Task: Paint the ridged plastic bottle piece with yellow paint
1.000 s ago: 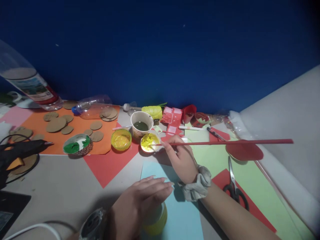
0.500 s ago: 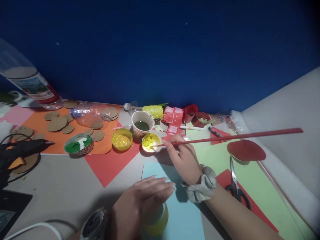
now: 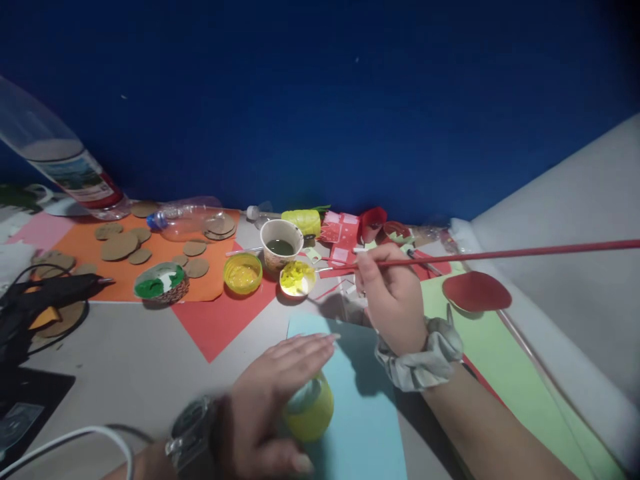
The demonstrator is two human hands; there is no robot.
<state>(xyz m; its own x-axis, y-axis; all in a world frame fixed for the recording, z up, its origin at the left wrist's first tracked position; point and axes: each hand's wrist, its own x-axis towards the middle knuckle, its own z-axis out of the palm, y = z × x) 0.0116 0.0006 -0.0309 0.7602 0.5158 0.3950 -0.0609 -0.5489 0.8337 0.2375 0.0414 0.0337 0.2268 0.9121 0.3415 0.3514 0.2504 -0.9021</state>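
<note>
My right hand (image 3: 395, 293) is closed around the thin red handle of a paintbrush (image 3: 500, 255). The brush tip is at the right rim of a small white dish (image 3: 298, 291) with yellow paint in it. My left hand (image 3: 275, 393), with a watch at the wrist, has its fingers stretched out and the thumb apart. Those fingers are over the far-left side of a rounded, yellow-painted container (image 3: 316, 417) on light blue paper (image 3: 350, 400); whether they touch it I cannot tell. Left of the dish sit a tub of yellow paint (image 3: 243, 275) and a paper cup (image 3: 281, 247) of dark liquid.
A dish of green and white paint (image 3: 161, 283), cardboard discs (image 3: 120, 246) and a clear bottle (image 3: 187, 217) lie on orange paper. A glue gun (image 3: 60, 293) and a large bottle (image 3: 80, 177) stand at the left. A red oval (image 3: 477, 291) lies on green paper at the right.
My right hand and the brush have moved right, the tip shifting to the dish's rim. My left thumb has come into view, and more of the yellow container shows.
</note>
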